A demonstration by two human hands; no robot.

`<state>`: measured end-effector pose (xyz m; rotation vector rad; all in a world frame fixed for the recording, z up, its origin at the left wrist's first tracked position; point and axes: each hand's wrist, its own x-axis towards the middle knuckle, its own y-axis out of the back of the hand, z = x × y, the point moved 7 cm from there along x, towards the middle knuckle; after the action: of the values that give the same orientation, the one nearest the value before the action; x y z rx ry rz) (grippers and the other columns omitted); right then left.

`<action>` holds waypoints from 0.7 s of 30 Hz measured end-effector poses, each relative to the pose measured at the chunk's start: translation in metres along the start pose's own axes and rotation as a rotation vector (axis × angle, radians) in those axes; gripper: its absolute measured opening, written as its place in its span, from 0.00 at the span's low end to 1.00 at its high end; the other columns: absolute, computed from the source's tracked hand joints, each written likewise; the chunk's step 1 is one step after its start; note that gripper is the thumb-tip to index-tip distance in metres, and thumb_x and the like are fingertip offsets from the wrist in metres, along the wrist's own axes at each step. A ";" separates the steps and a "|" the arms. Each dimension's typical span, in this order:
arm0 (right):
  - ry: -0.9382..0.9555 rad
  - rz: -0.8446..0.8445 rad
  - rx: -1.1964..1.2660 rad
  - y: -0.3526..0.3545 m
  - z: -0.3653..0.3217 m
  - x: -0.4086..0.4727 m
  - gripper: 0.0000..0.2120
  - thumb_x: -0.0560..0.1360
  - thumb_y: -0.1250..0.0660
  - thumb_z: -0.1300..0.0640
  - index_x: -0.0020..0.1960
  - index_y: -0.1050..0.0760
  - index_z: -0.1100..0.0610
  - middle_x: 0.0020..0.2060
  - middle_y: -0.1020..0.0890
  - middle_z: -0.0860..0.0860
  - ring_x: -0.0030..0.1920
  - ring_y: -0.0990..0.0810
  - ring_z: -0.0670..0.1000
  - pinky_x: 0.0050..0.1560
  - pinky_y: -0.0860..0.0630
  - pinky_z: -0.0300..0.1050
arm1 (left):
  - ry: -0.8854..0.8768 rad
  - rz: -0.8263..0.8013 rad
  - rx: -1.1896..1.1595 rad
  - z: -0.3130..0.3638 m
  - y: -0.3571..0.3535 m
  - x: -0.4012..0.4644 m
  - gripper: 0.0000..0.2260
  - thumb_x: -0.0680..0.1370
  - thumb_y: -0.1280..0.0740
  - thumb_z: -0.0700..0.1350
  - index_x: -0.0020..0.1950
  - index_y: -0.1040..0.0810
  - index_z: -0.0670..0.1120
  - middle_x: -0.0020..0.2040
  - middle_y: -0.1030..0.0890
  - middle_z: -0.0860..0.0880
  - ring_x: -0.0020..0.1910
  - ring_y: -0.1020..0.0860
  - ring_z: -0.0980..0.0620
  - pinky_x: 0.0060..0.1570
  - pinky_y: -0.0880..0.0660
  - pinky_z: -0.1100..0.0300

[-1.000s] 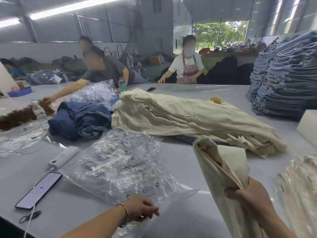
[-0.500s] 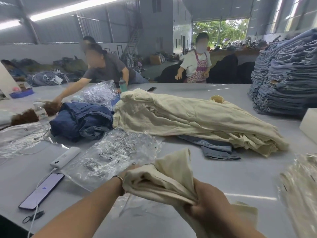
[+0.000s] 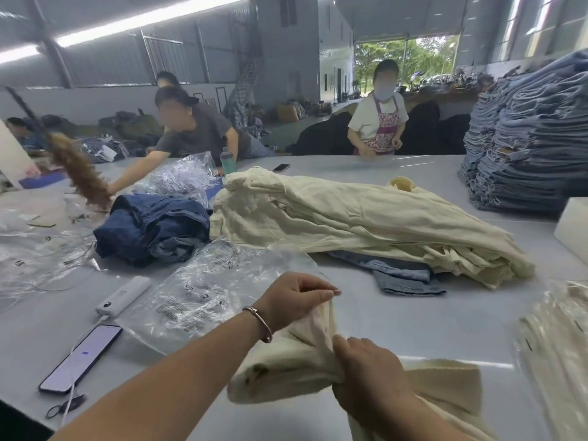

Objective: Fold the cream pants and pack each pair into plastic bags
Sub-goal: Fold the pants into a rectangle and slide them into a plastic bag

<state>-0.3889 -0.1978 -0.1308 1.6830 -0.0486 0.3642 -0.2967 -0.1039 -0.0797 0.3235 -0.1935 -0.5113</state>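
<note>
A folded pair of cream pants [image 3: 296, 367] lies near the table's front edge, bunched between my hands. My left hand [image 3: 296, 297], with a bracelet on the wrist, pinches its upper edge. My right hand [image 3: 369, 377] grips the cloth from the right. A stack of clear plastic bags [image 3: 203, 291] with printed warnings lies just to the left of my left hand. Behind, a long pile of cream pants [image 3: 359, 221] stretches across the middle of the table. Bagged cream pants [image 3: 560, 345] lie at the right edge.
A phone [image 3: 81, 358] on a cable, a white power bank [image 3: 124, 296] and small scissors [image 3: 65, 407] lie at the front left. Dark blue jeans [image 3: 149, 224] sit left of the cream pile. A tall denim stack [image 3: 528, 132] stands at the right. Two people work across the table.
My hands have drawn the cream pants lower and nearer, my left hand now pinching their top edge. The person across the table has lifted a brown feather duster.
</note>
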 end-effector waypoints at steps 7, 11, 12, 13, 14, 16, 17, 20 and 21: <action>-0.519 -0.007 0.468 0.012 0.074 0.005 0.08 0.67 0.35 0.51 0.45 0.29 0.51 0.40 0.20 0.47 0.42 0.22 0.53 0.42 0.25 0.46 | -0.606 0.243 0.726 0.020 0.019 -0.030 0.16 0.65 0.29 0.30 0.51 0.18 0.41 0.43 0.22 0.49 0.35 0.27 0.58 0.39 0.27 0.67; -0.532 -0.013 0.650 0.016 0.071 0.006 0.08 0.65 0.33 0.51 0.42 0.27 0.51 0.38 0.20 0.47 0.40 0.22 0.51 0.41 0.25 0.48 | -0.686 0.445 1.019 0.029 0.022 -0.021 0.06 0.66 0.30 0.35 0.42 0.22 0.40 0.44 0.22 0.44 0.43 0.23 0.45 0.44 0.25 0.54; -0.539 -0.020 0.707 0.018 0.071 0.006 0.10 0.63 0.33 0.50 0.43 0.26 0.51 0.38 0.20 0.47 0.40 0.22 0.51 0.43 0.25 0.48 | -0.693 0.480 1.072 0.033 0.022 -0.018 0.04 0.67 0.32 0.39 0.41 0.22 0.42 0.46 0.21 0.45 0.45 0.23 0.44 0.45 0.28 0.54; -0.547 -0.023 0.750 0.020 0.073 0.005 0.12 0.60 0.34 0.49 0.43 0.25 0.51 0.39 0.19 0.46 0.41 0.22 0.50 0.44 0.24 0.49 | -0.700 0.516 1.108 0.037 0.023 -0.015 0.04 0.69 0.33 0.43 0.41 0.23 0.44 0.48 0.20 0.47 0.47 0.24 0.45 0.46 0.30 0.53; -0.554 -0.033 0.762 0.021 0.076 0.003 0.14 0.59 0.34 0.48 0.44 0.25 0.51 0.39 0.19 0.46 0.41 0.22 0.50 0.45 0.25 0.49 | -0.703 0.556 1.125 0.043 0.025 -0.013 0.04 0.70 0.35 0.45 0.41 0.23 0.45 0.50 0.20 0.47 0.49 0.24 0.46 0.46 0.32 0.53; -0.555 -0.070 0.692 0.020 0.078 -0.002 0.13 0.62 0.33 0.49 0.45 0.27 0.50 0.40 0.20 0.45 0.41 0.23 0.49 0.41 0.27 0.47 | -0.666 0.647 1.139 0.052 0.035 -0.009 0.06 0.73 0.37 0.46 0.41 0.23 0.44 0.53 0.20 0.46 0.53 0.24 0.46 0.49 0.30 0.51; -0.558 -0.078 0.622 0.020 0.079 -0.004 0.11 0.65 0.33 0.49 0.44 0.30 0.50 0.39 0.21 0.45 0.40 0.24 0.49 0.38 0.29 0.46 | -0.627 0.689 1.138 0.055 0.042 -0.006 0.08 0.74 0.38 0.46 0.41 0.24 0.43 0.53 0.20 0.45 0.53 0.23 0.45 0.50 0.29 0.50; -0.584 -0.040 0.528 0.023 0.085 -0.011 0.11 0.69 0.33 0.50 0.42 0.35 0.51 0.38 0.23 0.46 0.39 0.25 0.50 0.35 0.32 0.45 | -0.572 0.687 1.103 0.053 0.054 -0.001 0.11 0.77 0.40 0.48 0.42 0.25 0.41 0.40 0.19 0.43 0.38 0.20 0.43 0.40 0.24 0.52; -0.608 -0.021 0.565 0.024 0.088 -0.013 0.11 0.69 0.32 0.51 0.43 0.34 0.51 0.39 0.23 0.47 0.40 0.24 0.51 0.37 0.29 0.47 | -0.604 0.629 1.089 0.051 0.050 -0.002 0.11 0.77 0.39 0.50 0.44 0.27 0.42 0.33 0.21 0.44 0.31 0.22 0.43 0.32 0.25 0.55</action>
<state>-0.3889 -0.2890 -0.1202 2.3013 -0.4078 -0.1853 -0.2895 -0.0744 -0.0152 1.1179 -1.1365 0.1921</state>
